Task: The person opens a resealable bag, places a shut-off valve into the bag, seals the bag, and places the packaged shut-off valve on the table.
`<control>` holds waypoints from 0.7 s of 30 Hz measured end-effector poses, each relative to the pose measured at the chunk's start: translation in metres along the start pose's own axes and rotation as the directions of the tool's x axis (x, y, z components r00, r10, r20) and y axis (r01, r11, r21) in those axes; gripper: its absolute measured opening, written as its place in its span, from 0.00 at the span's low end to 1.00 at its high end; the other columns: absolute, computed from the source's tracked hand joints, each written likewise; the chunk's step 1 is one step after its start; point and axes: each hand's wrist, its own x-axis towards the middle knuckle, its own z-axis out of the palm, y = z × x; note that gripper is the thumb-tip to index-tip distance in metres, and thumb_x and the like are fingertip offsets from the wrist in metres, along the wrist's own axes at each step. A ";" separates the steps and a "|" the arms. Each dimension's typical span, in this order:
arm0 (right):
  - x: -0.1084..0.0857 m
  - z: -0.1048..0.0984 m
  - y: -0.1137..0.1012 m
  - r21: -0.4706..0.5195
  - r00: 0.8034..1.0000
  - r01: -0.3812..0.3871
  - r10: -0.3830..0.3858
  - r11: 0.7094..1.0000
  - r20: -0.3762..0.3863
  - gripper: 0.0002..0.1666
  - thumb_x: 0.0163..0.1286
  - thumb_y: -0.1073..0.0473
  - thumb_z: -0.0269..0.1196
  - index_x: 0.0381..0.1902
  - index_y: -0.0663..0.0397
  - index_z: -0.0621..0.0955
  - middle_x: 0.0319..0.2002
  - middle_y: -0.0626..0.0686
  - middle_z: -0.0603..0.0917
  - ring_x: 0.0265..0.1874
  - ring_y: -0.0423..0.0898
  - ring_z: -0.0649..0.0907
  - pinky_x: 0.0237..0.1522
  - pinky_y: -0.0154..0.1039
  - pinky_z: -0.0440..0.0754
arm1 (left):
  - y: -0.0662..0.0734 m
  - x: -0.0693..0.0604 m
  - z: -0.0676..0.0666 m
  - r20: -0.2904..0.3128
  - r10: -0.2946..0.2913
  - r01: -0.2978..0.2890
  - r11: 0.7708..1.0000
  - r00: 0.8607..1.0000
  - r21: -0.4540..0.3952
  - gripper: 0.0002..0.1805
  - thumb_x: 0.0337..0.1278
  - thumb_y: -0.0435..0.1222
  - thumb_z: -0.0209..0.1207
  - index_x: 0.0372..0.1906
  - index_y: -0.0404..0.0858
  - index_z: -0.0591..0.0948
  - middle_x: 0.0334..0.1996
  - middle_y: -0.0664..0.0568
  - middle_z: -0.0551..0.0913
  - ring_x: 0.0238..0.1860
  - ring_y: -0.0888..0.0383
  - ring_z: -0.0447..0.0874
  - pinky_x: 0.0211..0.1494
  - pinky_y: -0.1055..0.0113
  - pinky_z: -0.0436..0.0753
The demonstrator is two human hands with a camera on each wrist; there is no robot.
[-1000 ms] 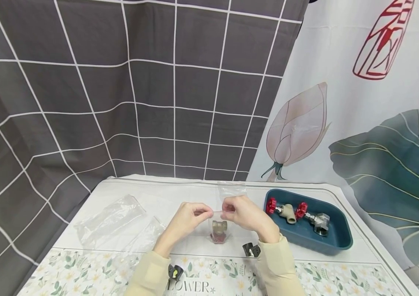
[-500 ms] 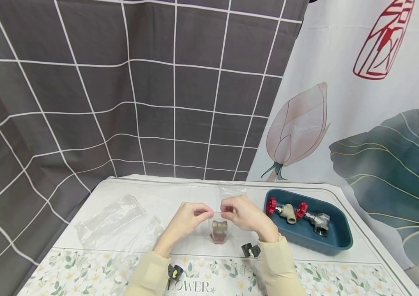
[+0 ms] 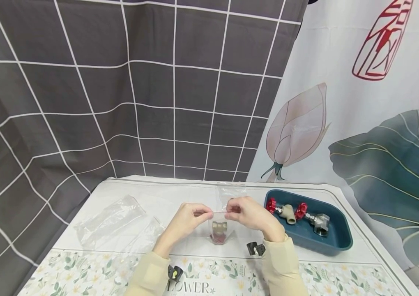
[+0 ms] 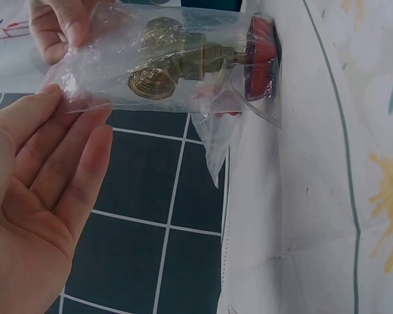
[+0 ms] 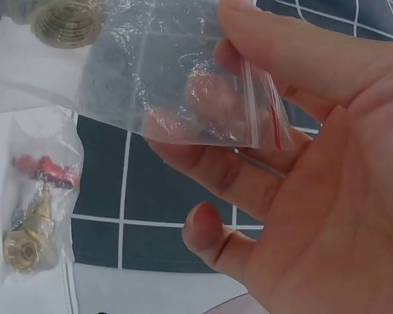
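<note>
A clear zip bag point(image 4: 111, 39) stands on the table in front of me, holding a brass valve point(image 3: 219, 227) with its red handwheel point(image 4: 260, 57) at the bottom. My left hand point(image 3: 188, 218) pinches the upper left corner of the bag between thumb and fingers. On the opposite side, my right hand point(image 3: 250, 214) pinches the top edge near the red zip line point(image 5: 276, 124). A second bagged valve point(image 5: 36, 222) lies behind, seen in the right wrist view. The head view shows only the upper part of its clear bag point(image 3: 231, 189).
A dark blue tray point(image 3: 311, 246) at the right holds a beige valve point(image 3: 288, 213) and a silver valve point(image 3: 320, 224), both with red handwheels. Flat clear bags point(image 3: 111, 220) lie at the left. A grey checked curtain point(image 3: 157, 123) hangs behind the table.
My right hand has slid slightly rightward along the bag's top edge. My left hand keeps its place, and the valve stays where it was.
</note>
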 end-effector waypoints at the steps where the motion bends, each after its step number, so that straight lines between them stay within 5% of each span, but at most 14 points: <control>1: 0.000 0.001 0.000 -0.003 1.000 0.013 -0.013 1.000 -0.002 0.13 0.64 0.63 0.68 0.23 0.47 0.76 0.19 0.38 0.71 0.20 0.34 0.69 0.23 0.32 0.70 | 0.000 0.000 0.000 0.001 0.000 0.000 1.000 1.000 -0.001 0.09 0.64 0.43 0.62 0.38 0.42 0.88 0.37 0.58 0.88 0.40 0.60 0.87 0.49 0.62 0.83; 11: 0.002 0.004 -0.001 -0.007 0.998 0.066 -0.066 0.998 -0.015 0.15 0.64 0.68 0.66 0.22 0.47 0.75 0.20 0.37 0.69 0.22 0.35 0.70 0.26 0.31 0.71 | -0.001 -0.001 -0.001 0.001 0.005 -0.005 1.000 1.000 0.001 0.12 0.64 0.43 0.62 0.39 0.38 0.87 0.37 0.58 0.88 0.40 0.60 0.87 0.49 0.63 0.83; 21: -0.004 -0.004 0.001 0.030 0.994 -0.101 0.100 0.994 0.037 0.13 0.62 0.57 0.71 0.23 0.45 0.77 0.18 0.38 0.69 0.19 0.34 0.67 0.22 0.31 0.66 | 0.001 -0.002 -0.002 -0.001 -0.018 0.018 1.000 1.000 0.003 0.08 0.64 0.43 0.62 0.38 0.44 0.87 0.37 0.58 0.88 0.40 0.61 0.87 0.49 0.63 0.84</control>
